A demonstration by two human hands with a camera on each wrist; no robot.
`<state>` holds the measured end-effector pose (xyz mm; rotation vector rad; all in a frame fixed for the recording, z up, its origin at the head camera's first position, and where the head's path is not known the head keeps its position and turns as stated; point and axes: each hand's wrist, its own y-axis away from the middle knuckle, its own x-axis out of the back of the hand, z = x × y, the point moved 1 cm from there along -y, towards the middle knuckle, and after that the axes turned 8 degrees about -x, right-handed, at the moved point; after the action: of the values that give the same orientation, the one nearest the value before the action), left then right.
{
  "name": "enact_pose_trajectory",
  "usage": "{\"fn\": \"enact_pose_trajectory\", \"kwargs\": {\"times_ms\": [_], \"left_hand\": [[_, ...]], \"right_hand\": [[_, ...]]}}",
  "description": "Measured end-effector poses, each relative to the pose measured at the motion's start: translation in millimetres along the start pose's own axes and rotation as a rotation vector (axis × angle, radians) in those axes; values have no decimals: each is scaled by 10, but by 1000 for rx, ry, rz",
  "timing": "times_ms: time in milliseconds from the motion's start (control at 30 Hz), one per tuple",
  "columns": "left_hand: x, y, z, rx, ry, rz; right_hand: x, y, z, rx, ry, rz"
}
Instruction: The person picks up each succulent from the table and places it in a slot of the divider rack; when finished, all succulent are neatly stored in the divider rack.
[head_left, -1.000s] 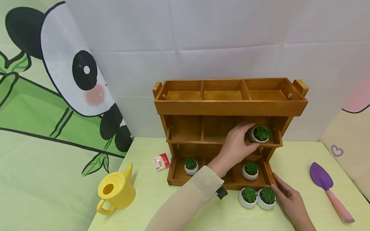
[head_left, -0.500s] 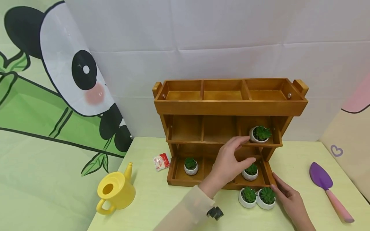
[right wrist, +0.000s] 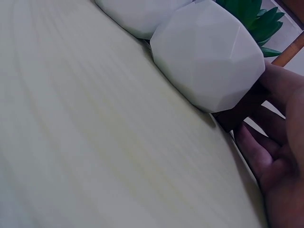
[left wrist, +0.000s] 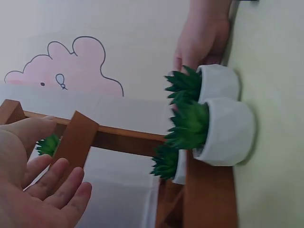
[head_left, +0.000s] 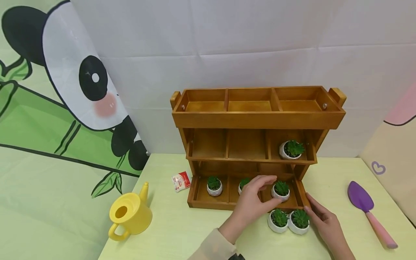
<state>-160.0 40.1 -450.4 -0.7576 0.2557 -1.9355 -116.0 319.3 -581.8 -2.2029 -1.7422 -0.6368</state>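
In the head view, a three-tier wooden shelf (head_left: 258, 120) with divided compartments stands against the back. My left hand (head_left: 251, 202) is in front of its lowest tier, thumb and fingers apart, holding nothing. Close to its fingertips is a potted succulent (head_left: 280, 190) in the lowest right compartment. My right hand (head_left: 326, 227) holds the lower right front corner of the shelf, thumb at the front, fingers along the side. Two potted succulents (head_left: 278, 220) (head_left: 299, 221) stand side by side on the table before that corner. Another succulent (head_left: 291, 149) sits in the middle tier's right compartment.
More succulents stand in the lowest left compartment (head_left: 214, 186) and, partly hidden by my left hand, the lowest middle one (head_left: 243, 184). A yellow watering can (head_left: 131, 213) and a red-and-white packet (head_left: 181, 181) are at left. A purple trowel (head_left: 361, 196) lies at right.
My left hand has let go of the succulent in the middle tier's right compartment and moved down and left to the lowest tier. My right hand has stayed at the shelf corner.
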Motion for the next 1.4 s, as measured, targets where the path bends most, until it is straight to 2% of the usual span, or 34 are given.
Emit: {"fn": "enact_pose_trajectory", "kwargs": {"times_ms": [200, 400, 633, 833, 1000, 1067, 1400], "left_hand": [[-97, 228, -150, 82, 54, 10], [-194, 380, -285, 153, 73, 19], [-349, 572, -455, 180, 93, 38], [-443, 718, -543, 182, 45, 57], [-491, 783, -601, 152, -3, 61], [-514, 792, -622, 159, -12, 62], [-639, 811, -651, 279, -83, 32]], "right_hand": [[-1, 8, -19, 9, 6, -6], [-1, 1, -11, 22, -2, -1], [7, -15, 1, 17, 3, 8], [12, 3, -15, 11, -5, 1], [14, 5, -17, 14, -10, -1], [13, 9, -18, 17, -14, -4], [-2, 5, -18, 17, -6, -3]]}}
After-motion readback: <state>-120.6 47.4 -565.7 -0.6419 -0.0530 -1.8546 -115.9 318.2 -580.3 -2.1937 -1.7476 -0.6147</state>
